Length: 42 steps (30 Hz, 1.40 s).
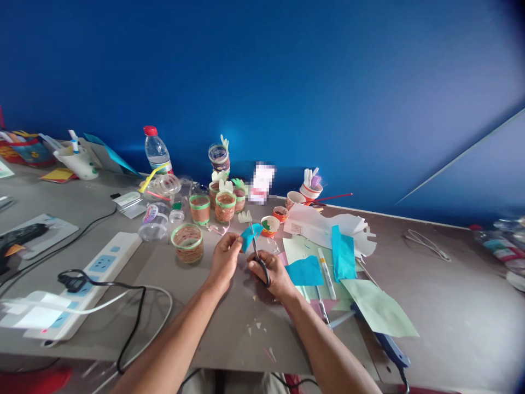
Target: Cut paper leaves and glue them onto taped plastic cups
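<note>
My left hand [226,255] pinches a small piece of blue paper [249,236] above the grey table [229,323]. My right hand [273,273] grips black-handled scissors [257,256], whose blades point up into the blue paper. Tiny paper scraps [256,328] lie on the table in front of me. More blue paper pieces [305,272] and pale green sheets [379,312] lie just right of my right hand, with a white marker pen [327,272] on them.
Several string-wrapped cups [188,242] and a water bottle [157,151] stand behind my hands. A white power strip [102,268] with a black plug and cables lies at left, a glue gun [16,238] beyond it. White cut card [324,224] sits at right.
</note>
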Each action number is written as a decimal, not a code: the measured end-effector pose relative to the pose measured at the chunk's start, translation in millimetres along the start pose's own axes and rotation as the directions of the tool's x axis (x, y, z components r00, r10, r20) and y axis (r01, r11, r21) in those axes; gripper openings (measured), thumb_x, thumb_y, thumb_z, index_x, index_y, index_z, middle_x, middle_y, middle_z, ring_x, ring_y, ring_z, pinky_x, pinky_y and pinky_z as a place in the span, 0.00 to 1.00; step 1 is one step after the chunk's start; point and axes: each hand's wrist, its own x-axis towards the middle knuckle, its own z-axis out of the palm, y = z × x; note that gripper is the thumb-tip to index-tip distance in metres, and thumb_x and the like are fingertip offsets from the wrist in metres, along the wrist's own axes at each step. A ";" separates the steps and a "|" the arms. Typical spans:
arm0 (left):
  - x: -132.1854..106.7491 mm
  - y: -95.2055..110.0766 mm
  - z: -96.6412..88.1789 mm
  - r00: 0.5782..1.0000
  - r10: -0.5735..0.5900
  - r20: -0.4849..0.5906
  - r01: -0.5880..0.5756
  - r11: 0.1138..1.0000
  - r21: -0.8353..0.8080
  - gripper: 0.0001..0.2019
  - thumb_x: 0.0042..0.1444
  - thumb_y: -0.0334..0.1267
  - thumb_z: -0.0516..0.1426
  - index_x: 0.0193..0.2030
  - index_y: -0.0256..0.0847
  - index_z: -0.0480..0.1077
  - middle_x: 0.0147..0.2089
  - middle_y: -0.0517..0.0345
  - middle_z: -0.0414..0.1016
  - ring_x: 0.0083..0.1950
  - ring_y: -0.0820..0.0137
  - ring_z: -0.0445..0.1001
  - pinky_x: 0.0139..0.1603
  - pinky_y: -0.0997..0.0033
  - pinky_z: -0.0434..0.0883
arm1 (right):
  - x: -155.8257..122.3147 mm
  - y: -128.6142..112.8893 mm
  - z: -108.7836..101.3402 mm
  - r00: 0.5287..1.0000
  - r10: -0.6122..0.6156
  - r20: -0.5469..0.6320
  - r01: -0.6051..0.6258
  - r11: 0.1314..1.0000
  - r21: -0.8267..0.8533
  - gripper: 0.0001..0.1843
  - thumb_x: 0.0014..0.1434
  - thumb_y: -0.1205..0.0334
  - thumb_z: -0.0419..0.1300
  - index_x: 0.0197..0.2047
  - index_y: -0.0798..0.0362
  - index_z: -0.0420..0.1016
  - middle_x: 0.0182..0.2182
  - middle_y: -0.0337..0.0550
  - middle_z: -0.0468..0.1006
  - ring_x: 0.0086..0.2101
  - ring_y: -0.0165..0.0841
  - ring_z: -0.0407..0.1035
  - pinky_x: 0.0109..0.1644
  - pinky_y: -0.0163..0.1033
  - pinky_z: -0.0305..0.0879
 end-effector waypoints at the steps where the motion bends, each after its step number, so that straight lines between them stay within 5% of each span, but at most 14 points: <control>1: 0.8 -1.5 -0.3 1.000 -0.012 -0.003 0.012 1.000 -0.010 0.11 0.49 0.46 0.61 0.26 0.40 0.69 0.23 0.63 0.67 0.27 0.74 0.62 0.31 0.74 0.61 | 0.2 0.0 0.2 1.000 0.002 0.000 -0.002 1.000 0.000 0.22 0.50 0.44 0.65 0.32 0.55 0.71 0.18 0.32 0.65 0.20 0.24 0.57 0.23 0.31 0.52; 9: 8.5 -12.1 -0.8 0.989 -0.149 0.004 0.142 0.932 -0.334 0.16 0.44 0.47 0.66 0.30 0.41 0.65 0.27 0.66 0.69 0.27 0.76 0.69 0.37 0.70 0.70 | 0.2 -1.2 2.8 0.999 0.035 -0.001 -0.035 0.997 -0.075 0.20 0.49 0.46 0.66 0.31 0.55 0.70 0.18 0.31 0.62 0.20 0.24 0.54 0.23 0.32 0.50; 20: 14.1 -8.4 -1.8 0.974 -0.188 -0.127 0.109 0.878 -0.465 0.18 0.43 0.47 0.67 0.29 0.41 0.64 0.21 0.70 0.67 0.23 0.79 0.67 0.32 0.75 0.67 | 0.6 3.3 -4.9 0.999 0.038 -0.034 -0.046 0.962 -0.269 0.16 0.49 0.50 0.66 0.32 0.54 0.72 0.17 0.31 0.59 0.21 0.25 0.50 0.23 0.33 0.46; 26: 10.2 -4.8 1.8 0.950 -0.307 0.047 0.270 0.739 -0.617 0.22 0.40 0.52 0.69 0.25 0.39 0.65 0.19 0.67 0.67 0.22 0.78 0.67 0.34 0.71 0.71 | 0.5 1.4 -3.0 0.996 0.013 -0.084 -0.036 0.959 -0.280 0.14 0.49 0.52 0.66 0.31 0.53 0.71 0.17 0.31 0.57 0.21 0.26 0.49 0.23 0.33 0.46; 30: 3.7 -3.9 5.4 0.929 -0.337 0.152 0.359 0.727 -0.585 0.20 0.39 0.49 0.70 0.29 0.37 0.69 0.25 0.63 0.72 0.22 0.80 0.65 0.30 0.73 0.70 | 2.0 6.2 -3.9 0.995 -0.001 -0.100 -0.028 0.957 -0.289 0.12 0.50 0.53 0.65 0.32 0.53 0.71 0.17 0.32 0.59 0.21 0.26 0.50 0.23 0.33 0.46; 42: 10.7 -8.7 0.1 0.974 -0.226 0.011 0.197 0.823 -0.532 0.17 0.42 0.40 0.69 0.28 0.39 0.64 0.18 0.71 0.62 0.22 0.80 0.63 0.31 0.75 0.65 | 0.6 9.2 -1.6 0.999 0.009 -0.053 -0.027 0.938 -0.346 0.13 0.51 0.54 0.64 0.32 0.55 0.72 0.17 0.31 0.59 0.21 0.25 0.51 0.22 0.31 0.47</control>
